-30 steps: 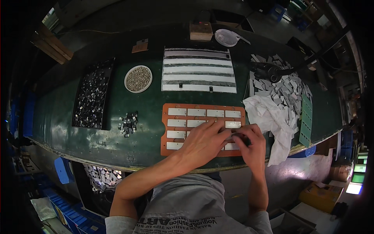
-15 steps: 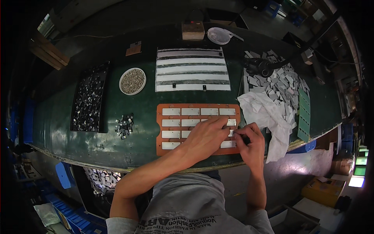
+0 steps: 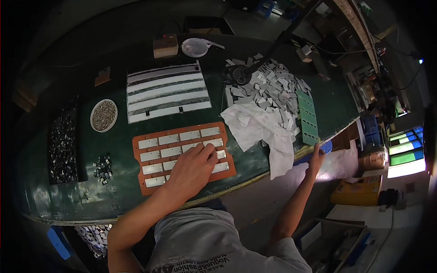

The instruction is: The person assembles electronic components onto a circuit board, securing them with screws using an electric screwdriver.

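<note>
An orange tray [image 3: 136, 150] lies near the table's front edge, with rows of pale rectangular plates [image 3: 169, 139] set in it. Over its right half rests my left hand [image 3: 192, 169], fingers bent down and drawn together; whatever lies under the fingertips is hidden. My right hand [image 3: 315, 160] has reached past the table's front edge to the right. Its fingers close at the near end of a green slotted plate [image 3: 307, 116]. That plate stands along the right side of a heap of grey rectangular pieces [image 3: 268, 84].
A white cloth [image 3: 255, 127] drapes beside the heap, under a dark lamp-like arm [image 3: 241, 75]. Behind the tray lies a white-striped board [image 3: 168, 91]. To the left are a bowl of small metal parts [image 3: 104, 115], a black tray of components [image 3: 63, 145] and a small component pile [image 3: 103, 169].
My right hand has left the orange tray and moved right to the green plate. My left hand stays over the tray. The whole view has turned toward the right.
</note>
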A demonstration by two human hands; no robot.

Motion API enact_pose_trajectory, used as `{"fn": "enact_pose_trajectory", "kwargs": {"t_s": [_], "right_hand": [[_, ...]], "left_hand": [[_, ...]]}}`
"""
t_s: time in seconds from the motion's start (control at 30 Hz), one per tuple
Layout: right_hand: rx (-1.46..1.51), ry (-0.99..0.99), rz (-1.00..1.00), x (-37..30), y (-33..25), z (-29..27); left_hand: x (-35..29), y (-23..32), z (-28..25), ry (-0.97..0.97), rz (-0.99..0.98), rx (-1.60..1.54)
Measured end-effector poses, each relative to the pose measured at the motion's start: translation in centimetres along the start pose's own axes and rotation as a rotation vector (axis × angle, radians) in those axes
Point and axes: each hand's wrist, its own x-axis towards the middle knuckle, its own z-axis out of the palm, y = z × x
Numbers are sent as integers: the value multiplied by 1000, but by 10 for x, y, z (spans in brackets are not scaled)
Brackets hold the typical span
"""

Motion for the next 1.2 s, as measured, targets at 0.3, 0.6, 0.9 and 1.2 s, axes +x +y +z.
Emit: {"fn": "enact_pose_trajectory", "kwargs": {"t_s": [0.3,0.6,0.9,1.2], "right_hand": [[-473,42,-138,3,-19,21],[-680,143,-135,8,-38,24],[-617,4,-191,36,-23,12],[303,335,-640,28,-66,12]], "left_hand": [[-10,3,-3,9,-64,-35],[-20,3,-6,-28,-70,-15],[-24,18,0,-3,51,41],[-40,28,12,-19,15,102]]}}
